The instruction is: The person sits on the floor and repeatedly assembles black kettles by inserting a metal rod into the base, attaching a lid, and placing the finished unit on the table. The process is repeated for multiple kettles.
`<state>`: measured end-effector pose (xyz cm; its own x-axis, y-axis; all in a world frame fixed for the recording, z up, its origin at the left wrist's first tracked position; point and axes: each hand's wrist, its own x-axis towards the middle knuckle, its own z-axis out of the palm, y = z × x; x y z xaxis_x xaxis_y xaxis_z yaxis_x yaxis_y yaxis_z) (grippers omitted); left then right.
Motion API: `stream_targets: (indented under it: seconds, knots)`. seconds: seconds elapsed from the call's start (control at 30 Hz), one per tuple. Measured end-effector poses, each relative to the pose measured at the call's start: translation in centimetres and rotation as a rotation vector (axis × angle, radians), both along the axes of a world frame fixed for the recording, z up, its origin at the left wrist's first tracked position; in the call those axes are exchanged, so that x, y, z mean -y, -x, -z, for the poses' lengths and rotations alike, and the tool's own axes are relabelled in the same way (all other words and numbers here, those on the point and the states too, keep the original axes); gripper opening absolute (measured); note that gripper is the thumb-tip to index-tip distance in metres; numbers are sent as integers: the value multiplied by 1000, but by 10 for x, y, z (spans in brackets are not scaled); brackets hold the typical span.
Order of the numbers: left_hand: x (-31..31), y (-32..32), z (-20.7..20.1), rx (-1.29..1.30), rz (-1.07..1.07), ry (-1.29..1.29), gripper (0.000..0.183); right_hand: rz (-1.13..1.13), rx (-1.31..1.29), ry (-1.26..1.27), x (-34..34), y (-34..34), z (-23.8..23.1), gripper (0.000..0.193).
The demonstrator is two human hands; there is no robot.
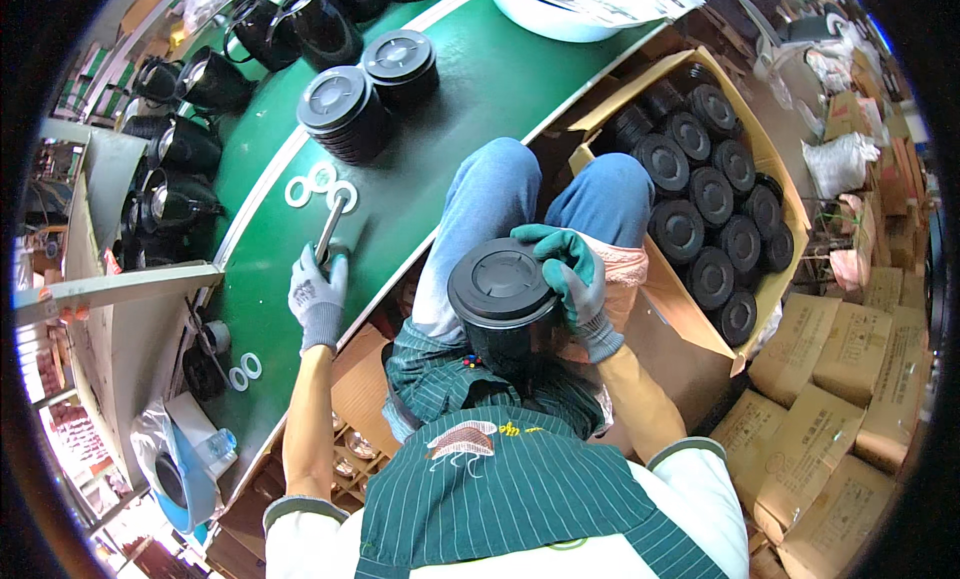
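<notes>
- Just ahead of the fingers of my left hand [318,289], slightly to their right, a slim metal tool [330,229] is pointing its long axis away from me, its far end overlapping a white ring [353,197]; I cannot tell whether they are touching.
- Those left fingers are gripping the tool narrowly by its near end.
- Past them, left of the tool's tip, two more white rings [311,178] are lying on the green desk [425,169]; my left hand is being the nearer one to all three.
- Well to the right of my left fingers, a round black lid [503,279] is capping a black container [500,347], whose body is reaching down toward my lap.
- My right hand [580,284] is curling its fingers round the lid's right and far rim, so the lid is lying directly leftward of them.
- Right of these fingers, an open cardboard box [690,316] is standing.
</notes>
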<state>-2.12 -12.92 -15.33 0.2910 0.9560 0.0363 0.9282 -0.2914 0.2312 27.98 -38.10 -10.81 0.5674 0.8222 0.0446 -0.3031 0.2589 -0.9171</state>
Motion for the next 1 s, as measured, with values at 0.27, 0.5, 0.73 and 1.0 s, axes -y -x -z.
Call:
stream_targets:
  seconds: [0.27,0.5,0.73,1.0]
  knots:
    - [16,-94,-142,610,586,383,52,253,182,46,9,12,-17,19]
    - [90,-158,-185,6,992,329,59,386,-110,133,5,29,-18,65]
    - [164,-175,-204,-254,755,103,66,-225,-177,114,-65,-46,-14,50]
    - [167,-167,-195,-243,619,229,65,-298,-260,408,-72,-38,-36,44]
